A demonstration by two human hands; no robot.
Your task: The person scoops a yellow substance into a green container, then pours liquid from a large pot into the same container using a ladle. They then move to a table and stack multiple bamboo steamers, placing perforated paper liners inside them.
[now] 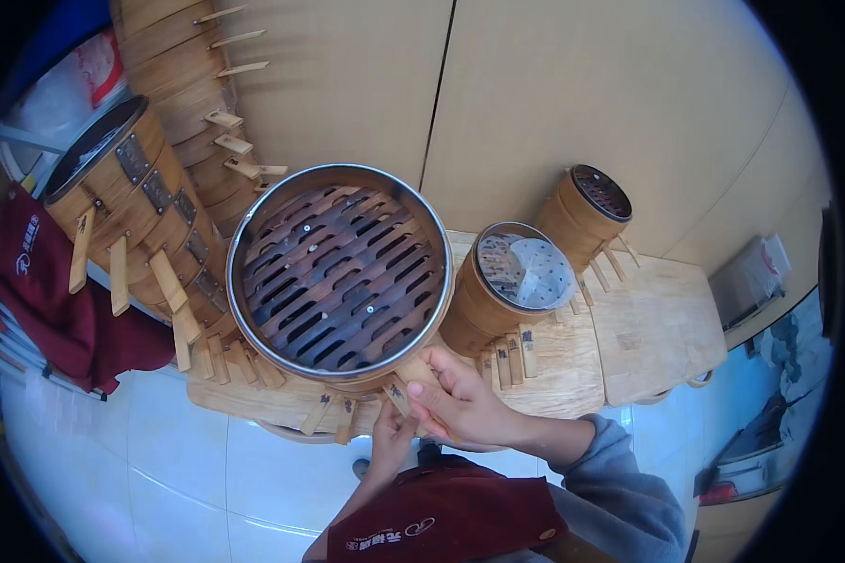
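A large round bamboo steamer with a metal rim and a slatted wooden base point(345, 278) tops a stack right before me. My right hand point(468, 405) is wrapped around one of its front wooden handles point(417, 369), thumb on top. Just below and to the left, my left hand point(392, 433) has its fingers curled at the end of a handle bearing writing point(396, 398). Part of the left grip is hidden by my right hand. Other handles point(317, 414) stick out lower on the stack. The steamer holds no food, only a few pale specks on its slats.
Taller steamer stacks stand left point(123, 204) and behind point(183, 91). To the right are a stack with perforated paper point(546, 271) and a smaller stack point(598, 193). Handles jut toward me. A wooden table point(662, 324) meets the wall panel point(535, 105); a dark red cloth point(77, 302) hangs left.
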